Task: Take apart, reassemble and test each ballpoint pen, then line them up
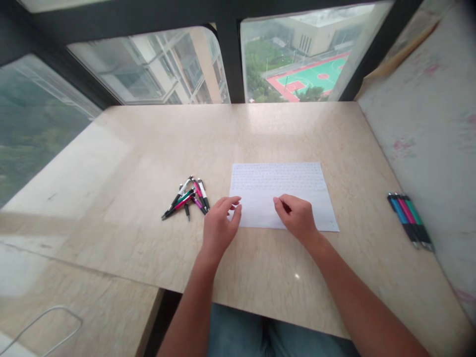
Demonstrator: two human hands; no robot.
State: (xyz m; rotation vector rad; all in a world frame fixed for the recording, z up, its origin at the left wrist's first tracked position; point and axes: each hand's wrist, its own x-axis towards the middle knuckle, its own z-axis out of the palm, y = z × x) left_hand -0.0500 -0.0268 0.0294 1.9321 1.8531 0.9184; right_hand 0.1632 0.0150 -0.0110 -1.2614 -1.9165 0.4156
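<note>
Paper toward front edge of counter; left hand half-open, empty, by pens; right hand loosely curled, can't tell contents.

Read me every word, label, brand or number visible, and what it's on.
No text is legible.
Sheet of paper: rows of writing across its upper part, too small and blurred to read.
Piled pens at left: no lettering discernible.
Pens in a row at right: none discernible.

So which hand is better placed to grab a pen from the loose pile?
Likely the left hand: it's beside the pile, while the right hand is farther off, over the paper.
</note>
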